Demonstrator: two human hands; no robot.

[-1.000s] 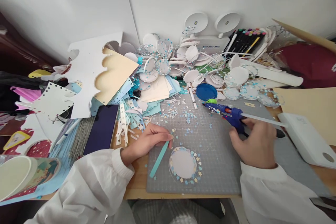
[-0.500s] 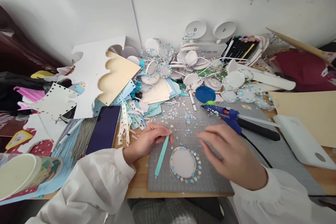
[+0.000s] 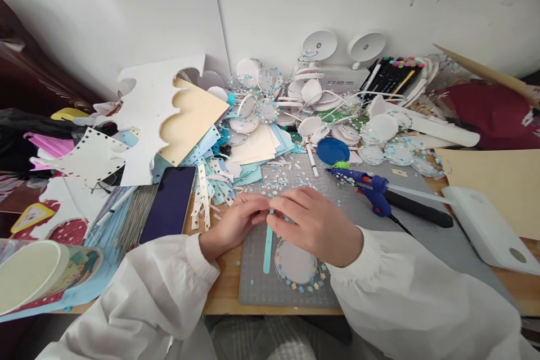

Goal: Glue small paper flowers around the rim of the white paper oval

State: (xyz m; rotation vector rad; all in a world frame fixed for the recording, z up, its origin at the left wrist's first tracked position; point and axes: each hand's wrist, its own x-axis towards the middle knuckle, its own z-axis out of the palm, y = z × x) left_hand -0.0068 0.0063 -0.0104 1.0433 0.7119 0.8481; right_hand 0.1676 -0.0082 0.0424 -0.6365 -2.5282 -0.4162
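Observation:
Between my two hands is a thin turquoise strip (image 3: 268, 248), its lower end hanging over the grey cutting mat (image 3: 253, 292). The fingertips of my left hand (image 3: 241, 219) pinch its top. My right hand (image 3: 316, 225) meets them there, fingers closed at the strip's upper end. Just below my right hand lies a white disc (image 3: 296, 261) ringed with small blue and cream stars, partly covered by that hand. Loose paper stars (image 3: 276, 181) are scattered beyond my hands.
A blue glue gun (image 3: 373, 184) lies at the right, near a blue lid (image 3: 333, 151) and a white device (image 3: 489, 228). At the left are a dark phone (image 3: 167, 205), wires (image 3: 137, 216) and a cup (image 3: 36, 275). Star-trimmed discs (image 3: 382, 127) pile up behind.
My right hand has moved left and closed at the top of the strip beside my left fingers. The strip now hangs more upright, and the view has shifted slightly.

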